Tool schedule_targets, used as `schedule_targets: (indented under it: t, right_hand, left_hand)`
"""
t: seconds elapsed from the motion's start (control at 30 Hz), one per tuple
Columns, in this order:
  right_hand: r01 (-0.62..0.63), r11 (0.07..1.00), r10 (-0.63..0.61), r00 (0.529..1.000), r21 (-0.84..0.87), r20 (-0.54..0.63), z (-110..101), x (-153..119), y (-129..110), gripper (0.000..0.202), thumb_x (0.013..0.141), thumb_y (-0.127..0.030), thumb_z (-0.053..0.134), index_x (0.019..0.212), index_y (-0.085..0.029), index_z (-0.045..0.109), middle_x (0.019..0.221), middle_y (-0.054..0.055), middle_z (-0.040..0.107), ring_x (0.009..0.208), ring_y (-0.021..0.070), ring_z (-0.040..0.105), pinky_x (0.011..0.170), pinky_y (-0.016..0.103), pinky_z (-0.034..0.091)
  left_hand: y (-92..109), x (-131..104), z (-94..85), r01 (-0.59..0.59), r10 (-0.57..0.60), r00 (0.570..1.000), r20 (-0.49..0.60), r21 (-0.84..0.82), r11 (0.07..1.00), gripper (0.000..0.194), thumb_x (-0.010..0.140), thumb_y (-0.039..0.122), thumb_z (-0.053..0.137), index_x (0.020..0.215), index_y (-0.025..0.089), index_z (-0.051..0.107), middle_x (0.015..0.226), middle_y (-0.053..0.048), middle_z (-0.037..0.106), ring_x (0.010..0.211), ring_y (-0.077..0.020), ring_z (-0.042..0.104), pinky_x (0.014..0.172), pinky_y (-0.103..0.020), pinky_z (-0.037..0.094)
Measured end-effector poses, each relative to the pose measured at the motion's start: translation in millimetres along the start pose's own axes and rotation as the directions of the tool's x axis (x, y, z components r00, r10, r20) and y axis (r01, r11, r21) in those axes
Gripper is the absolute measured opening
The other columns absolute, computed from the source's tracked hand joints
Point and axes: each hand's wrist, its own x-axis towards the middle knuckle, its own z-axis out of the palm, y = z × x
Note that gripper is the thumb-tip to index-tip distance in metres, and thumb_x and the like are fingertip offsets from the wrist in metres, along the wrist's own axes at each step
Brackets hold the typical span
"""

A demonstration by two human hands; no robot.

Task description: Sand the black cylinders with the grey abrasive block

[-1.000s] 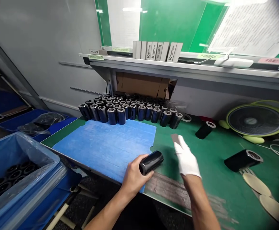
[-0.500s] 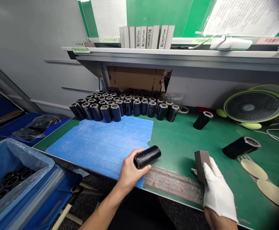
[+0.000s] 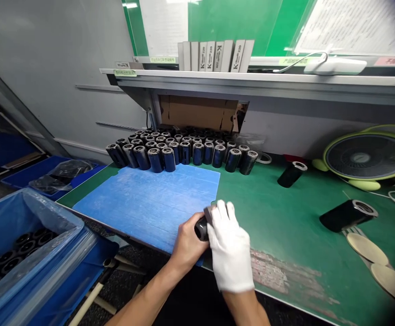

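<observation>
Now, through the head view, I have the black tube in my bare left hand, its open end facing down and to the left, near the front edge of the green surface. That grip is closed around the tube. My gloved right hand is over the tube's far end, with a dark block clasped in its fingers; the glove hides most of that contact. I judge the step in hand to be block work on the tube's outer side. Any move from here calls for a firm left grip and even pressure from the right, since the tube looks smooth and could roll.

From the held tube, the blue sheet lies at ten o'clock, with the packed group of upright black tubes beyond it at eleven. One loose tube leans at two o'clock, another at three, and a worn strip shows at four. The plastic-lined bin sits at nine.

Against the frame half a second earlier, the right hand and its block have swung across from around four o'clock, where they were well apart from the tube, to meet it. The left hand has the same tube as then, and the whole view has shifted slightly.
</observation>
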Motion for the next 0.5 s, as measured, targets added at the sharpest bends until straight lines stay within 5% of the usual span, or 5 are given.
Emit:
schedule_targets:
  t: [0.17, 0.37, 0.5]
  right_hand:
    - [0.034, 0.999, -0.034, 0.999, -0.003, -0.040, 0, -23, -2, 0.050, 0.096, -0.035, 0.049, 0.146, -0.026, 0.052, 0.148, 0.010, 0.053, 0.142, 0.0349, 0.043, 0.075, 0.036, 0.060]
    - [0.028, 0.999, -0.027, 0.999, 0.021, -0.040, 2, 17, 2, 0.052, 0.097, -0.041, 0.047, 0.148, -0.027, 0.050, 0.149, 0.011, 0.052, 0.141, 0.0362, 0.043, 0.078, 0.038, 0.059]
    - [0.004, 1.000, -0.003, 0.999, 0.014, -0.046, 9, 11, 6, 0.049, 0.099, -0.032, 0.044, 0.147, -0.027, 0.051, 0.148, 0.010, 0.053, 0.138, 0.0350, 0.047, 0.072, 0.036, 0.058]
  left_hand:
    - [-1, -1, 1.0, -0.013, 0.013, 1.000, 0.016, -0.007, 1.000, 0.042, 0.079, 0.015, 0.070, 0.121, 0.020, 0.070, 0.114, -0.005, 0.076, 0.100, -0.0218, 0.072, 0.090, -0.028, 0.057]
    - [0, 0, 1.3, 0.009, -0.008, 1.000, 0.021, -0.049, 0.999, 0.033, 0.085, 0.014, 0.063, 0.116, 0.021, 0.073, 0.114, -0.004, 0.077, 0.105, -0.0224, 0.072, 0.094, -0.030, 0.056]
    - [-2, 1, 2.1, 0.011, -0.011, 1.000, 0.001, -0.008, 1.000, 0.041, 0.079, 0.013, 0.070, 0.120, 0.019, 0.072, 0.113, -0.006, 0.077, 0.096, -0.0228, 0.073, 0.084, -0.028, 0.058]
